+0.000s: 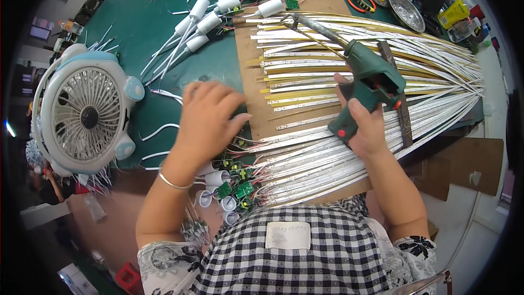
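Observation:
My right hand (367,131) is closed round the handle of a green soldering gun (364,68). The gun's metal tip and thin feed tube point up and left over the far ends of the white LED strips (305,74). These strips lie fanned out on a brown cardboard sheet (248,71). Over the cardboard's left edge hovers my left hand (210,112), a little blurred, thumb apart from loosely bent fingers; nothing shows in it. Below it, white lamp bases (215,178) with green circuit boards (244,189) are wired to the nearer strips. White wires (164,128) reach out left of it.
A white and blue fan (89,117) stands at the left. More lamp bases (210,22) lie beyond my left hand. A dark metal bar (401,106) crosses the strips. Pliers (360,0), a metal bowl (406,12) and a yellow packet (453,14) sit far right.

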`<state>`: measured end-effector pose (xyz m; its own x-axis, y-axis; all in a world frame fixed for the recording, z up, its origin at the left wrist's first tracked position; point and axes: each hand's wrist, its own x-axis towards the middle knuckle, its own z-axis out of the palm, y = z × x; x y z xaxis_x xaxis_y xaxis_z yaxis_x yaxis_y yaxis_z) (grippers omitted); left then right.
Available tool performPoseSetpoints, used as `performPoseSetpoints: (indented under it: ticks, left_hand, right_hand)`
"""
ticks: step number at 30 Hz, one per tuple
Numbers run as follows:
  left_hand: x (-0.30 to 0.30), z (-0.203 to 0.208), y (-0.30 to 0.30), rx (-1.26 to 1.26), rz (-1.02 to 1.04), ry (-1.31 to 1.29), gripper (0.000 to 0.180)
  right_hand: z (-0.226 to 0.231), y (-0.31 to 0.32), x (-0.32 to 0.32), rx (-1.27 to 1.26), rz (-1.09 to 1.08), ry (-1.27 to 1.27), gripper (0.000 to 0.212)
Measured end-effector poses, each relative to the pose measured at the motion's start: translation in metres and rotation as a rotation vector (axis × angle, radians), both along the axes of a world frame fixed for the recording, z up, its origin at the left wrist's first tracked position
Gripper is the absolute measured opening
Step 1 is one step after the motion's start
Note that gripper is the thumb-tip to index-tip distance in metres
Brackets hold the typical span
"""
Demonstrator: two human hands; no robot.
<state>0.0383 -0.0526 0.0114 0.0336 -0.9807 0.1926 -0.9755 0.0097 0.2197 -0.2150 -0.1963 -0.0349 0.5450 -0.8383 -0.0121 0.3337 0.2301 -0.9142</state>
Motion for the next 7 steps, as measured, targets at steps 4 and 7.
performPoseSetpoints:
  ticks: [4, 7]
  left_hand:
    - [0.013, -0.017, 0.024, 0.085, -0.011, 0.158, 0.026]
    - [0.002, -0.019, 0.041, 0.109, 0.009, 0.070, 0.032]
  right_hand:
    - [-0.006, 0.001, 0.001, -0.021, 0.031, 0.028, 0.067]
    - [-0.005, 0.004, -0.001, -0.009, 0.062, 0.043, 0.072]
